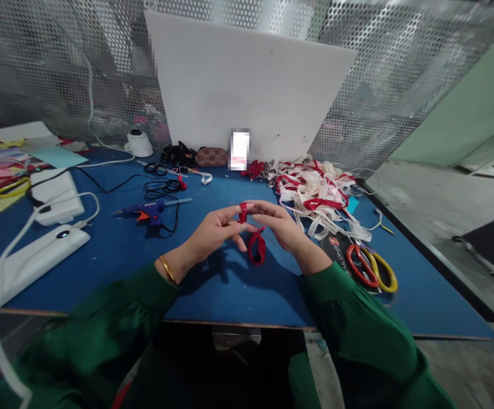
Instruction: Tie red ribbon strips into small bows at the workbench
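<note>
A strip of red ribbon (256,250) runs between my two hands above the blue table (238,295). Its upper part wraps round the index finger of my left hand (217,230), whose thumb and fingers close on it. My right hand (281,224) meets it from the other side, fingertips bent together at the ribbon. Below the fingers the lower part of the ribbon hangs in a loop. A gold bangle (167,269) circles my left wrist.
Ribbon scraps in white and red (315,193) are heaped at back right. Scissors with red and yellow handles (370,267) lie by my right forearm. A blue glue gun (151,213), its cable and a white power strip (34,261) occupy the left. A white board (251,85) stands behind.
</note>
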The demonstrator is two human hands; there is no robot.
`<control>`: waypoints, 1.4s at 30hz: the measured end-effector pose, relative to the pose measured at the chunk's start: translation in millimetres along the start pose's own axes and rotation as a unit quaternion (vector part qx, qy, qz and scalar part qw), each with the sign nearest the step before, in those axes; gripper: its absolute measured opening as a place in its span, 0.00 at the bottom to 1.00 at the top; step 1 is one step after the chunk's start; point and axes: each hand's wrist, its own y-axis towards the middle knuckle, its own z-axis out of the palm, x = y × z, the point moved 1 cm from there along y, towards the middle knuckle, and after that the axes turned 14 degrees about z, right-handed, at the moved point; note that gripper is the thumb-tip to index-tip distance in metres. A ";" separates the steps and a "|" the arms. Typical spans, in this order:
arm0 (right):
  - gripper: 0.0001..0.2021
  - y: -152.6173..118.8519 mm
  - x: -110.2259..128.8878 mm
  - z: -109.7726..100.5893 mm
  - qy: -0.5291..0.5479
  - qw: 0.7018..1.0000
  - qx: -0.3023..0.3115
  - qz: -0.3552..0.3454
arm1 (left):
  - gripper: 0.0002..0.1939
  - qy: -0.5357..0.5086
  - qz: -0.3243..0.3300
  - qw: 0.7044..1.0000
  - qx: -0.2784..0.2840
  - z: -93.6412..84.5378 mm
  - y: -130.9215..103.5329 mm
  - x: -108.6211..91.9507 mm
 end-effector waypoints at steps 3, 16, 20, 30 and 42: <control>0.12 4.3 -12.8 9.1 0.030 0.998 -0.030 0.045 | 0.31 -0.023 -0.017 0.999 0.022 1.8 -1.4 -0.6; 0.10 0.6 -10.4 11.1 -0.205 0.956 -0.167 -0.128 | 0.19 -0.052 -0.043 0.998 0.002 -0.8 -1.4 0.9; 0.09 1.5 -10.7 10.7 -0.198 0.956 -0.178 -0.123 | 0.20 -0.052 -0.050 0.997 0.032 -0.3 -2.2 -0.3; 0.10 2.7 -17.8 24.4 -0.026 0.996 -0.080 0.005 | 0.28 -0.062 0.024 0.991 -0.116 -7.8 4.0 -4.0; 0.07 -5.1 -15.7 31.5 -0.107 0.992 -0.067 0.010 | 0.31 -0.021 0.076 0.980 -0.181 -27.0 11.4 -8.3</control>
